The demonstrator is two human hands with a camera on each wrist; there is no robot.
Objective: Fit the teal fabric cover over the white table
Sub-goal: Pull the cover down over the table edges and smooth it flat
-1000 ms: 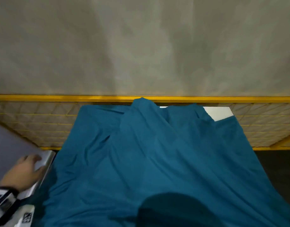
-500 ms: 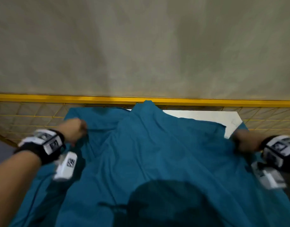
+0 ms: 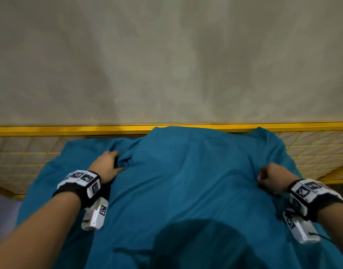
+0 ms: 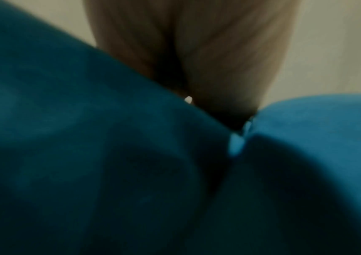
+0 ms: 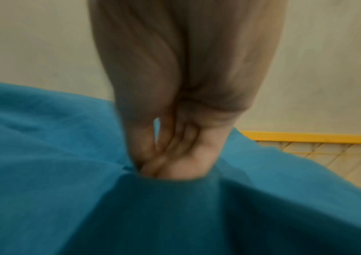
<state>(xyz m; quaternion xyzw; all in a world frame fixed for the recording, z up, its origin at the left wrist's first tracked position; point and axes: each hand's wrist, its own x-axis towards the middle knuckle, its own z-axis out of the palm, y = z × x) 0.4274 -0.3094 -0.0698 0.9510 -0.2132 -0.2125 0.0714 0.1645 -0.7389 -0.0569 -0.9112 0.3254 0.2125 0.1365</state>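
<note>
Cover: teal fabric cover [image 3: 186,191] is spread over the centre and lower part of the head view, far edge raised to a hump at upper centre, just below the yellow rail [image 3: 69,130]. Folds and creases seen on the left side.
Tabletop: fully hidden under the cover in all views; no white surface is seen.
Left hand: left hand [image 3: 106,165] at centre-left of head view, fingers curled into a bunched fold of the cover; fabric gripped. In left wrist view the hand [image 4: 207,60] is blurred, its lower part sunk between two folds of fabric [image 4: 87,155].
Right hand: right hand [image 3: 271,177] at centre-right of head view, closed as a fist on the cover's right edge. Right wrist view: fingers [image 5: 175,155] curled w/ fabric [image 5: 65,172] pinched against the thumb; cloth drawn into radiating creases below the grip.
Wrists: black bands w/ white marker blocks [image 3: 83,180] worn on both wrists.
Background: yellow wire-mesh fence [image 3: 312,150] under the rail, left and right of the cover; grey wall [image 3: 166,55] fills the upper half.
Lower centre: dark rounded shadow [image 3: 201,241] lies on the cover.
</note>
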